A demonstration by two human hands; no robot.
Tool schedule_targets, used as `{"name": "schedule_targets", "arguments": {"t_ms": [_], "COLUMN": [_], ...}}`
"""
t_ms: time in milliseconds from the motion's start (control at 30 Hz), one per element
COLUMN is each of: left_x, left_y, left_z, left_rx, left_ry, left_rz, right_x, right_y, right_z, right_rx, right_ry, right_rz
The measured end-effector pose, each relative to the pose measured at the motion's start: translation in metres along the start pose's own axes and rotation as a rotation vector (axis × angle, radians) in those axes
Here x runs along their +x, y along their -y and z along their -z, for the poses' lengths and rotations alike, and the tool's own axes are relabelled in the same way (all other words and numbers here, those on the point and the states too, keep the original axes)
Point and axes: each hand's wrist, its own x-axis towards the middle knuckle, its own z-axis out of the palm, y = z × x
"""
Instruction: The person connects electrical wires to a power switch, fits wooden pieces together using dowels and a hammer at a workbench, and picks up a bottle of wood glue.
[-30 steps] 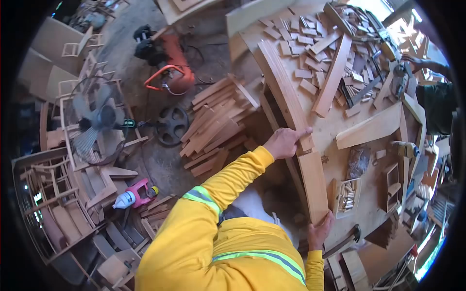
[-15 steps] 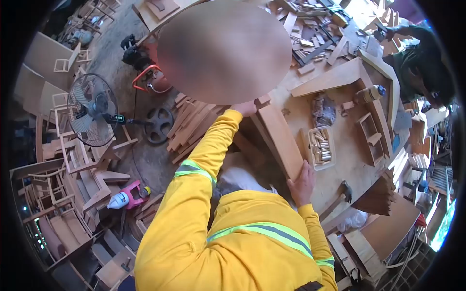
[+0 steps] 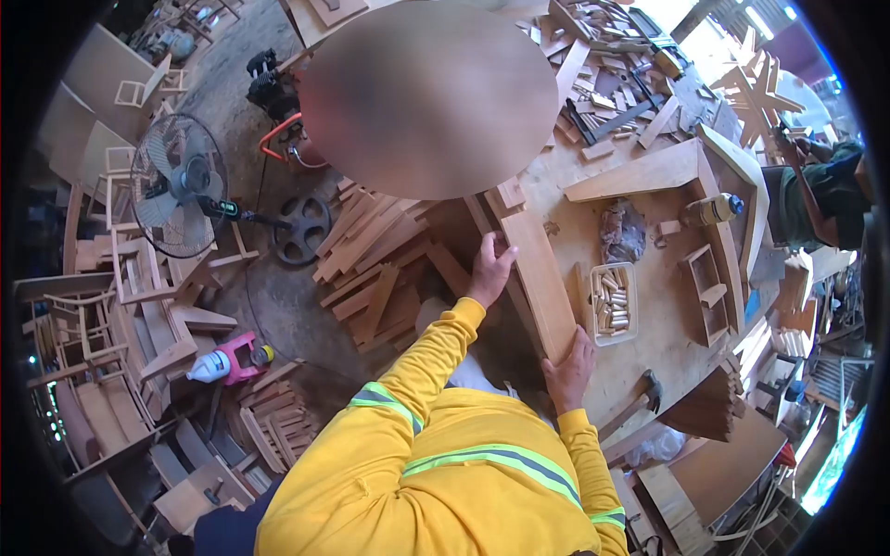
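Along the surface (image 3: 660, 310), my right hand (image 3: 570, 372) clasps the board's (image 3: 538, 278) end, seemingly steadying it; whether my left hand (image 3: 492, 271) grips, I can't tell.

Left hand (image 3: 492, 270) shifted along wooden board (image 3: 540, 285), nearer (noticeably) right hand (image 3: 569, 374)

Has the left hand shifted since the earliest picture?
Yes. Judged against the dowel tub, the left hand has drawn back alongside the nearer board, toward the right hand.
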Motion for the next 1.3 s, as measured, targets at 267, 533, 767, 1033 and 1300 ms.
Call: {"name": "schedule_targets", "arguments": {"t_ms": [267, 533, 767, 1033, 1300], "left_x": [0.000, 0.010, 0.029, 0.039, 0.023], "left_y": [-0.009, -0.011, -0.010, 0.000, -0.009], "left_z": [-0.002, 0.007, 0.021, 0.028, 0.017], "left_rx": [-0.008, -0.292, -0.226, -0.219, -0.356], "left_ry": [0.076, 0.269, 0.395, 0.359, 0.335], "left_rz": [0.036, 0.359, 0.455, 0.484, 0.520], "right_x": [0.004, -0.011, -0.010, -0.016, -0.068], "right_y": [-0.004, 0.010, 0.007, 0.004, -0.036], "right_z": [-0.003, -0.002, -0.020, -0.015, 0.043], "right_rx": [0.052, -0.111, -0.098, -0.056, 0.290], "right_ry": [-0.085, -0.109, -0.178, -0.252, -0.461], "right_rz": [0.081, -0.168, -0.240, -0.141, -0.145]}}
